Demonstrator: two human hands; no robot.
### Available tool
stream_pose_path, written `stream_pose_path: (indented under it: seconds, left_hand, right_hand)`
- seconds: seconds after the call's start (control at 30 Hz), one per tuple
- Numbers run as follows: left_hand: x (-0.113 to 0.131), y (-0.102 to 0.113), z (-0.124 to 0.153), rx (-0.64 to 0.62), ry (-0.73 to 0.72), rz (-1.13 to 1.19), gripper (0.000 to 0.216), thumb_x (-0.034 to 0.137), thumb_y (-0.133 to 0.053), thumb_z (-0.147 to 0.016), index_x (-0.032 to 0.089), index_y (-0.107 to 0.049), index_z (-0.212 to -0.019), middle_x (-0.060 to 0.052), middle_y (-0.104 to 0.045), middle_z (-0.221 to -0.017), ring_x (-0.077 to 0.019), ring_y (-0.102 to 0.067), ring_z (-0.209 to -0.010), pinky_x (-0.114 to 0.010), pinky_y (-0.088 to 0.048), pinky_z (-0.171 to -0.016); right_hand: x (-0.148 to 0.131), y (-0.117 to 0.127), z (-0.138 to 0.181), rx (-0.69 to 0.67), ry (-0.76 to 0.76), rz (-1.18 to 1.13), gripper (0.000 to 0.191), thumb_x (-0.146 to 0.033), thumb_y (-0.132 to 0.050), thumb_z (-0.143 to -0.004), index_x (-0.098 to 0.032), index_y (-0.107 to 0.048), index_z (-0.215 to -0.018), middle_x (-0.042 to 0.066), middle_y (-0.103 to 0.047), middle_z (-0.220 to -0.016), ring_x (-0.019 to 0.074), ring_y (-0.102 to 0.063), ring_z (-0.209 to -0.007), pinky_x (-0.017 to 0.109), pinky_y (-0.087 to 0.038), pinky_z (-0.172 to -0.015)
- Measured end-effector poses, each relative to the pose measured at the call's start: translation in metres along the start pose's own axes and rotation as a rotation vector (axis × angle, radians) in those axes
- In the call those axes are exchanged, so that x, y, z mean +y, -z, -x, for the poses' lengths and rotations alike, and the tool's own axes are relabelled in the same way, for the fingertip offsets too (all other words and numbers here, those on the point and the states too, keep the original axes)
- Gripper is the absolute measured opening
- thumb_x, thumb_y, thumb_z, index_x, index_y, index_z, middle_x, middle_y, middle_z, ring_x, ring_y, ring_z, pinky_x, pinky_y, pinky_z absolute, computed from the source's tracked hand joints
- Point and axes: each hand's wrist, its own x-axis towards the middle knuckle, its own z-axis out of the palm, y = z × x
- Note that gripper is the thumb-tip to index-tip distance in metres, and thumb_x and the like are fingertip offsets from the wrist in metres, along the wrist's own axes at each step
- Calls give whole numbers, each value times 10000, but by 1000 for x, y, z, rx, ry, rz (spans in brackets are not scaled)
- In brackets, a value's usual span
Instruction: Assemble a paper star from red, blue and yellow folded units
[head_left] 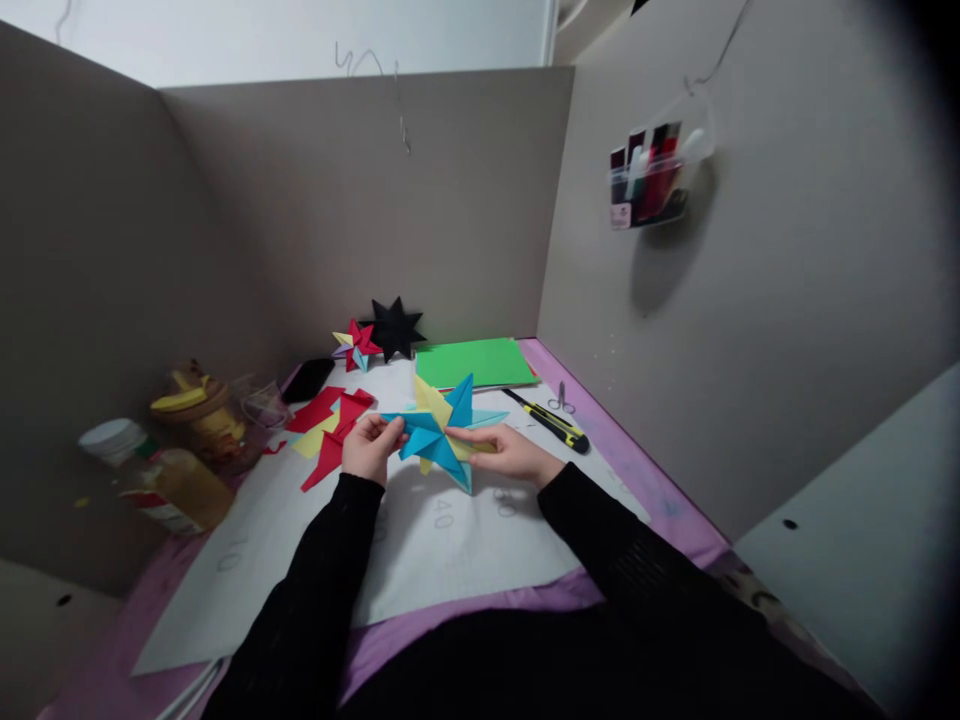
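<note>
Between my two hands is a folded paper star (pixel 442 430) with blue and yellow points, held above a white sheet (pixel 420 560) marked with numbers. My left hand (pixel 369 445) pinches a blue point on the star's left side between thumb and fingers. From the other side, my right hand (pixel 517 452) grips a yellow point, its index finger stretched toward the star's centre. Red folded paper pieces (pixel 334 445) and a bit of yellow paper (pixel 315 437) lie just left of my left hand.
Green paper (pixel 476 363) lies at the back, near a black star (pixel 397 328) and a small multicoloured star (pixel 358 345). A utility knife (pixel 551 422) and scissors (pixel 561 399) lie right. A bottle (pixel 161 480), cup (pixel 202 410) and phone (pixel 308 381) stand or lie left. Grey panels (pixel 375 200) enclose the desk.
</note>
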Motion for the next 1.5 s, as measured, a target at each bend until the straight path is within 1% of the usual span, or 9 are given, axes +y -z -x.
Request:
stream_pose_path:
  seconds: [0.17, 0.33, 0.53, 0.7, 0.83, 1.0, 1.13, 1.27, 1.5]
  left_hand:
    - [2, 2, -2, -13, 22, -30, 381, 320, -835, -469, 149, -542, -642, 36, -595, -498, -101, -574, -462, -206, -470, -483]
    - [3, 3, -1, -77, -4, -136, 335, 331, -824, -488, 146, -572, -609, 35, -571, -467, -79, -498, -409, -185, -373, -410]
    - [1, -3, 2, -94, 38, -69, 397, 330, -845, -440, 127, -642, -714, -37, -685, -659, -156, -610, -585, -275, -483, -568]
    - [-6, -6, 1, -62, 67, -29, 394, 306, -852, -431, 128, -617, -693, -12, -670, -631, -142, -604, -585, -281, -488, -616]
    - [-9, -6, 1, -63, 77, -1, 427, 320, -844, -443, 112, -624, -744, -29, -682, -693, -146, -613, -626, -294, -488, -663]
    - [-10, -6, 4, -55, 24, -46, 424, 337, -830, -451, 153, -496, -637, 43, -581, -564, -104, -541, -523, -237, -436, -543]
    - [-8, -7, 6, -23, -53, -104, 497, 308, -829, -453, 191, -418, -707, 104, -480, -512, -72, -458, -453, -192, -378, -465]
    - [-6, -9, 9, 10, -84, -118, 532, 302, -820, -464, 208, -402, -780, 119, -464, -511, -74, -454, -437, -188, -382, -456]
    - [-4, -9, 11, 14, -108, -151, 517, 302, -808, -475, 211, -389, -765, 119, -455, -508, -70, -448, -436, -177, -377, -445]
  right_hand:
    - [3, 1, 0, -5, -11, 9, 527, -314, -593, -811, -197, -461, -1308, 85, -507, -1335, 233, -500, -1212, 470, -323, -1065]
    - [3, -1, 0, -22, -19, 3, 537, -344, -599, -808, -200, -464, -1307, 89, -491, -1350, 239, -478, -1234, 477, -297, -1076]
    - [3, -4, 0, -37, -18, -3, 543, -351, -598, -809, -206, -458, -1313, 89, -485, -1355, 249, -466, -1245, 479, -288, -1078]
    - [3, -5, 0, -46, -18, 15, 533, -313, -591, -812, -214, -451, -1316, 84, -482, -1357, 245, -469, -1243, 478, -291, -1079]
    - [3, -6, 0, -51, -18, 11, 532, -294, -595, -808, -226, -452, -1315, 77, -456, -1379, 243, -437, -1271, 480, -275, -1089]
    - [2, -7, 0, -55, -23, 2, 533, -297, -600, -805, -210, -460, -1312, 92, -451, -1380, 241, -431, -1275, 472, -266, -1096]
    - [0, -8, 0, -86, -21, -30, 551, -312, -600, -809, -200, -442, -1325, 95, -452, -1382, 234, -445, -1264, 462, -280, -1091]
    - [2, -10, -1, -116, -17, -22, 547, -340, -605, -809, -208, -452, -1318, 83, -460, -1380, 225, -438, -1270, 448, -272, -1099]
    - [6, -12, -1, -121, -12, -23, 531, -383, -565, -844, -207, -438, -1328, 89, -448, -1390, 218, -429, -1278, 438, -260, -1106]
